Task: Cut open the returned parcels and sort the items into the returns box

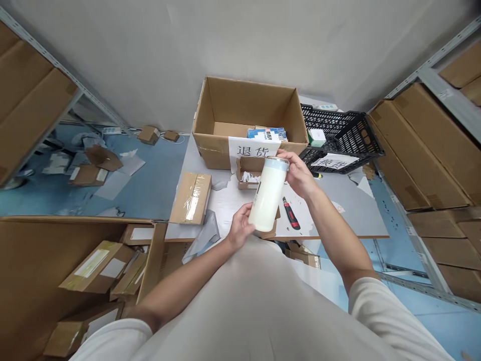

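A white tumbler with a pale blue band near its top (268, 195) is held tilted above the table, close to my body. My left hand (241, 228) grips it near the bottom. My right hand (296, 173) has its fingers around the top end. Behind the tumbler lies a small open cardboard box (248, 184) with crumpled white paper in it; the tumbler hides part of this box. To the right, a red and black box cutter (291, 213) rests on the table.
A large open carton (214, 150) with a paper sign stands at the back, beside a black plastic crate (349, 135). A taped parcel (191, 198) sits on the table's left. A big carton of parcels (154, 260) stands at lower left. Shelves with boxes (409, 135) flank the right.
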The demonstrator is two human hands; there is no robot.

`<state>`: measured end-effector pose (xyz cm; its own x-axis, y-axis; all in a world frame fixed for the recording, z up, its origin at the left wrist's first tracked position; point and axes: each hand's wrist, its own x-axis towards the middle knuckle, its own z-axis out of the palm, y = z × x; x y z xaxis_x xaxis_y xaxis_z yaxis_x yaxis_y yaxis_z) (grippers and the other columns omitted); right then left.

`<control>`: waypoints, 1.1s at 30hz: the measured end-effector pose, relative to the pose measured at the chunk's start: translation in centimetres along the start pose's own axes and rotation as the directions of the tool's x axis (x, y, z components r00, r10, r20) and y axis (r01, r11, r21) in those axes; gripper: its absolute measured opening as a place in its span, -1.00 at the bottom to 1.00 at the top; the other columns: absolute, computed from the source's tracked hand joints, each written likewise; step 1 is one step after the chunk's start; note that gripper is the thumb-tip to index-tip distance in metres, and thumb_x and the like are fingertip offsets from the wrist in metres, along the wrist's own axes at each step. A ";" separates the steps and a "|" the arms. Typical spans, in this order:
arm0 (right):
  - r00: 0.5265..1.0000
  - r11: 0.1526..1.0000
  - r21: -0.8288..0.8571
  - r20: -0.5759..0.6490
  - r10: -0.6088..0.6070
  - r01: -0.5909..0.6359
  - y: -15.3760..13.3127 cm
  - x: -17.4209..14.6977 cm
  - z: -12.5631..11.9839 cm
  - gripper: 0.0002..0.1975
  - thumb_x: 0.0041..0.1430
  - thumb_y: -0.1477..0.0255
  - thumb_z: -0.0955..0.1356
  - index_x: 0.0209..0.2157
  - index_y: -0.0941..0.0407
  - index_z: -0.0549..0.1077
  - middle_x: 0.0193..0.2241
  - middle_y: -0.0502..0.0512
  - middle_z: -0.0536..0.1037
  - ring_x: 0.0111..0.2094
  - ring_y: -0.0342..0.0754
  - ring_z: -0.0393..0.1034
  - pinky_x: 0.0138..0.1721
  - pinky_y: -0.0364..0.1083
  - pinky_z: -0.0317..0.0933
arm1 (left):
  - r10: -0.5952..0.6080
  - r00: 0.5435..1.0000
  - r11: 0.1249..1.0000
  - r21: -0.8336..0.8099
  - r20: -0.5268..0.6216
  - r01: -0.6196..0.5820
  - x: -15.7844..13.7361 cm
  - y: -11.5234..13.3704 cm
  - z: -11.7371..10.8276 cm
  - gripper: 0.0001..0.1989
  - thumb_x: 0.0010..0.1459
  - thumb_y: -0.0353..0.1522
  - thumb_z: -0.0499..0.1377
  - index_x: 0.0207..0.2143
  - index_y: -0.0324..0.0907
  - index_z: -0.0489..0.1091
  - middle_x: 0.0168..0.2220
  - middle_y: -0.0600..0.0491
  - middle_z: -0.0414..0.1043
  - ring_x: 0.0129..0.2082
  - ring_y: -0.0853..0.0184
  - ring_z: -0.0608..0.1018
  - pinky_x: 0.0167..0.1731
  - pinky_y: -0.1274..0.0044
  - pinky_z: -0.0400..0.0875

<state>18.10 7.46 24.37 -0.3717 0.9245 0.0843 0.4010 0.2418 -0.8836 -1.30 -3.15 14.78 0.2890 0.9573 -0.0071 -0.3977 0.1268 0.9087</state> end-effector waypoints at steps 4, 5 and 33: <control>0.984 0.906 0.416 -0.114 0.139 -0.080 -0.1 0.3 0.3 -0.50 0.00 -0.05 0.34 -0.12 -0.04 0.26 -0.18 0.02 0.48 -0.29 -0.04 0.41 -0.31 -0.02 0.36 | -0.213 0.972 0.953 -0.197 0.095 0.228 0.1 0.6 -0.7 -0.27 -0.11 0.12 0.18 -0.04 -0.22 0.33 -0.15 -0.15 0.46 -0.16 0.08 0.54 -0.32 0.35 0.49; 0.974 0.879 0.468 -0.143 0.176 -0.090 -0.1 0.4 0.5 -0.53 -0.02 0.01 0.39 -0.17 -0.03 0.27 -0.26 -0.01 0.47 -0.35 -0.08 0.40 -0.34 -0.04 0.37 | -0.220 0.971 0.950 -0.206 0.090 0.235 0.1 0.7 -0.9 -0.28 -0.11 0.10 0.20 -0.03 -0.22 0.32 -0.13 -0.15 0.45 -0.14 0.09 0.53 -0.29 0.34 0.49; 0.980 0.823 0.567 -0.150 0.128 -0.020 0.5 1.7 1.1 -0.50 -0.10 0.15 0.49 -0.12 -0.07 0.32 -0.19 -0.01 0.46 -0.24 -0.06 0.41 -0.32 -0.07 0.39 | -0.370 0.929 0.827 -0.452 0.010 0.334 0.4 1.0 0.4 -0.47 0.15 -0.06 0.11 0.05 -0.19 0.25 0.00 -0.15 0.43 -0.10 0.12 0.55 -0.04 0.24 0.38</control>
<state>16.75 8.80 23.61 -0.1873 0.9815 0.0390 -0.1368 0.0132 -0.9905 -1.26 -2.72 15.89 0.4243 0.8397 -0.3390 -0.6261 0.5425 0.5601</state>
